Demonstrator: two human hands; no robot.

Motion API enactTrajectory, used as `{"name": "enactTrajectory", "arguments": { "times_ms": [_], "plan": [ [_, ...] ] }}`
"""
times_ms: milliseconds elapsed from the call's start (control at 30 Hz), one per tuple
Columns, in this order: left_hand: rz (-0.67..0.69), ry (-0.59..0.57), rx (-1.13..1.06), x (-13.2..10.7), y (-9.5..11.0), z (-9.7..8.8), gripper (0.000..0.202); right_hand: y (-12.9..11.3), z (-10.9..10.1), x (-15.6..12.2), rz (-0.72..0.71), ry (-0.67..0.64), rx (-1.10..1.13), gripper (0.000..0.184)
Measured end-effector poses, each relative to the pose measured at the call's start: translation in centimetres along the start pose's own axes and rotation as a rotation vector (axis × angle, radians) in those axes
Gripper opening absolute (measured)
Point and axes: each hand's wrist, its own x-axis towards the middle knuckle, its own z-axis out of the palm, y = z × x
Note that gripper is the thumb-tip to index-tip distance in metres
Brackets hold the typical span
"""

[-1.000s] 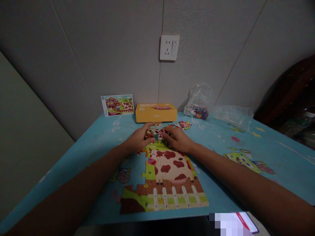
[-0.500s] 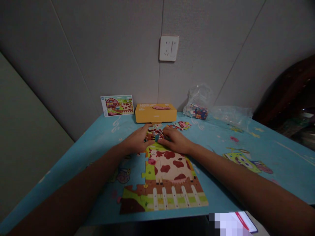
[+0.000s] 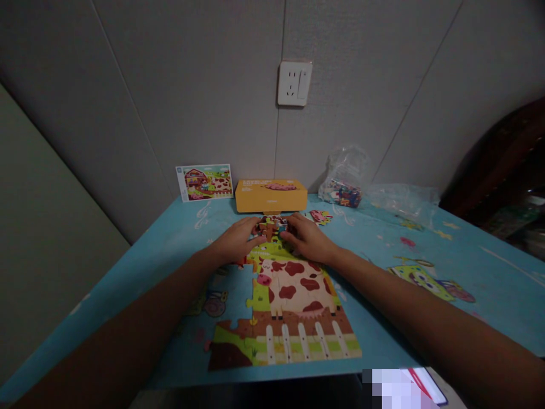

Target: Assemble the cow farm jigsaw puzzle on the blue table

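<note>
A partly joined jigsaw puzzle (image 3: pixel 289 301) with a spotted cow and a white fence lies on the blue cartoon tablecloth (image 3: pixel 426 250). At its far edge, my left hand (image 3: pixel 236 241) and my right hand (image 3: pixel 309 238) meet over a small cluster of puzzle pieces (image 3: pixel 270 227). The fingers of both hands curl down onto these pieces and press them from either side. Whether any piece is lifted off the table cannot be made out.
A yellow box (image 3: pixel 271 195) and a reference picture card (image 3: pixel 205 182) stand against the wall. A loose pink piece (image 3: pixel 320 216) lies right of the hands. Plastic bags (image 3: pixel 347 182) sit at the back right. A dark wooden object (image 3: pixel 502 165) stands at the right.
Both hands have shifted slightly farther toward the yellow box, and the cluster of pieces between them has moved with them.
</note>
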Motion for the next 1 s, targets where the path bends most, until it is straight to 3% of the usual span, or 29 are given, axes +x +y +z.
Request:
{"name": "enactTrajectory", "arguments": {
  "times_ms": [133,300,500,567,800,1000],
  "plan": [
    [0.036,0.013,0.015,0.0,0.7,-0.1,0.018,-0.3,0.1,-0.1,-0.083,-0.005,0.048,0.014],
    [0.009,0.164,-0.091,0.1,1.3,-0.7,0.02,-0.3,-0.2,-0.1,-0.062,0.103,0.123,0.026],
    [-0.004,0.021,-0.035,0.1,0.5,0.0,0.021,0.0,-0.1,-0.1,0.026,0.02,0.078,0.038],
    [-0.017,0.028,-0.056,0.1,0.5,0.1,0.019,0.0,0.0,-0.1,0.033,0.015,0.056,0.037],
    [0.079,0.282,-0.142,-0.2,2.1,-0.9,0.02,-0.7,-0.3,-0.1,0.025,0.04,0.093,0.024],
    [0.061,0.174,-0.107,-0.1,1.5,-0.3,0.026,-0.8,-0.2,-0.2,0.02,-0.04,0.077,0.025]
  ]
}}
